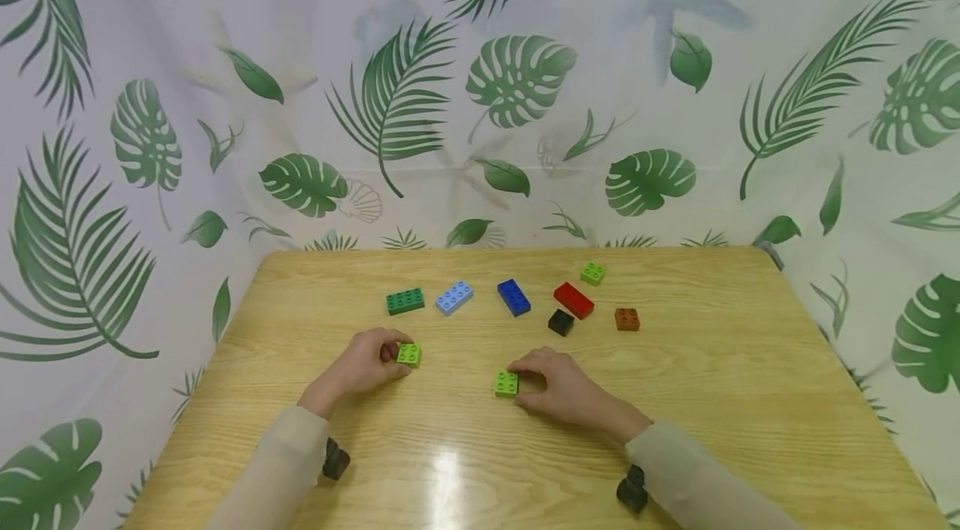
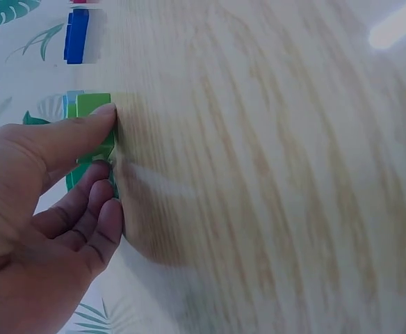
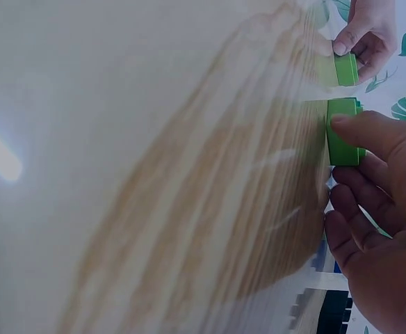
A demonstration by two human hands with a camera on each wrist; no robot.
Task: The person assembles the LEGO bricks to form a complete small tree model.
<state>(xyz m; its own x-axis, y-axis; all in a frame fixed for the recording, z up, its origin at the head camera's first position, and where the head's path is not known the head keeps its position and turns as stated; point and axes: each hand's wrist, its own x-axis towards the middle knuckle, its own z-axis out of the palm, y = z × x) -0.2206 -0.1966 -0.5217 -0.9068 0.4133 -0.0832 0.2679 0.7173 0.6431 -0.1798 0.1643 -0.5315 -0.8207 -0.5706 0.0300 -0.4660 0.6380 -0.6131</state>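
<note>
My left hand (image 1: 370, 362) pinches a lime green building brick (image 1: 409, 355) between thumb and fingers, low over the wooden table. In the left wrist view the thumb lies across that brick's (image 2: 94, 104) near side. To the right, my right hand (image 1: 561, 387) holds a second lime green brick (image 1: 506, 384) the same way, its studs facing up. The right wrist view shows the thumb on this brick's (image 3: 342, 139) side, with the left hand (image 3: 370, 35) and its brick (image 3: 345, 69) beyond. A gap separates the two bricks.
Behind the hands lie a dark green brick (image 1: 405, 301), a light blue brick (image 1: 454, 297), a blue brick (image 1: 513, 297), a red brick (image 1: 573, 300), a black brick (image 1: 560, 322), a brown brick (image 1: 627, 319) and another lime green brick (image 1: 592, 273). A leaf-patterned curtain (image 1: 420, 205) borders the table (image 1: 712, 397).
</note>
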